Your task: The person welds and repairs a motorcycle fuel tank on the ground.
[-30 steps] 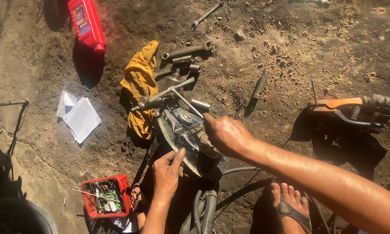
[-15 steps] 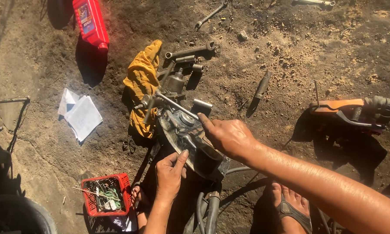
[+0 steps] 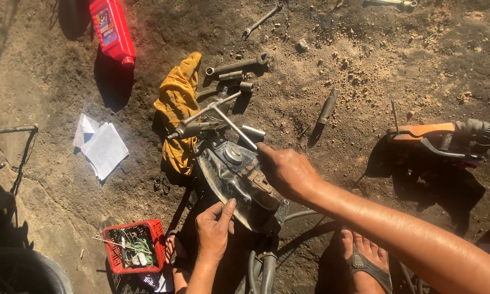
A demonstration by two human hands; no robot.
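Observation:
A greasy metal engine cover (image 3: 231,177) lies tilted on the dirt in the middle of the head view. My left hand (image 3: 213,228) grips its lower left edge, thumb up against the metal. My right hand (image 3: 286,171) clasps its upper right edge near the round boss. A cross-shaped socket wrench (image 3: 215,111) rests just beyond the cover, on a crumpled yellow rag (image 3: 178,111).
A red bottle (image 3: 112,30) stands at the top left. White folded papers (image 3: 100,146) lie left. A red crate (image 3: 133,246) of small parts sits at the lower left. Spanners (image 3: 237,65) lie behind, an orange tool (image 3: 435,139) right. My sandalled foot (image 3: 366,264) is below.
The view has shifted slightly. My right hand has slid along the cover's upper edge; my left hand keeps its hold on the lower edge.

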